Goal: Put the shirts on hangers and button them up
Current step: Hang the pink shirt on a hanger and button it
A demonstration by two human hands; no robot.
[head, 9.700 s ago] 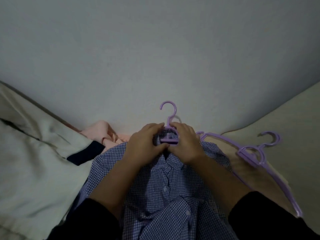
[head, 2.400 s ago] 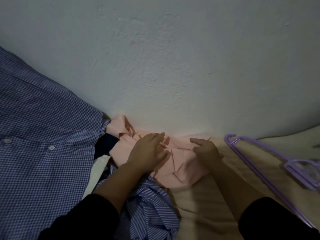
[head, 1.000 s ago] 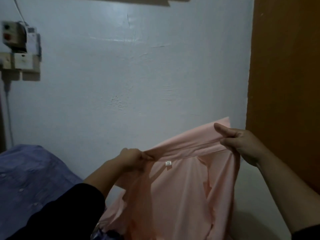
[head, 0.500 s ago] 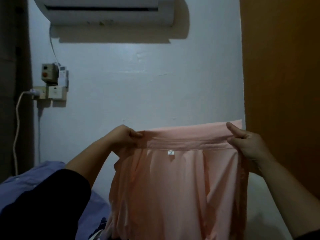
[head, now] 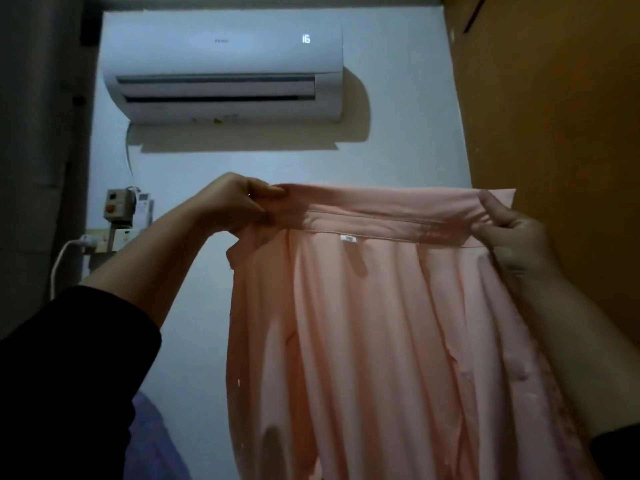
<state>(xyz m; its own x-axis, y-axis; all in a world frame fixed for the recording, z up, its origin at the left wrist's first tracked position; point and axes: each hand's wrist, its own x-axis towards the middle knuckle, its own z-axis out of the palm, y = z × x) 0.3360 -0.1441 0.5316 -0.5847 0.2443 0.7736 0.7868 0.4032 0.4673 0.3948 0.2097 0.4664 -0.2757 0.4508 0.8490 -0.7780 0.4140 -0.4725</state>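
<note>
A pink shirt (head: 381,323) hangs in the air in front of me, held up by its collar, which is stretched flat between both hands. My left hand (head: 239,202) pinches the collar's left end. My right hand (head: 512,233) pinches the right end. A small white label (head: 348,238) shows just under the collar band. The body of the shirt falls in loose folds to the bottom edge of the view. No hanger is in view. A corner of the blue checked shirt (head: 152,441) shows at the bottom left.
A white air conditioner (head: 221,67) is mounted high on the pale wall. A switch box and sockets (head: 117,216) with a white cable sit on the wall at the left. A brown wooden panel (head: 554,133) fills the right side. A dark curtain (head: 38,133) hangs at the far left.
The pink shirt has been lifted off the bed and raised by its collar. My view has tilted upward, so the air conditioner now shows in full. The collar is pulled straighter.
</note>
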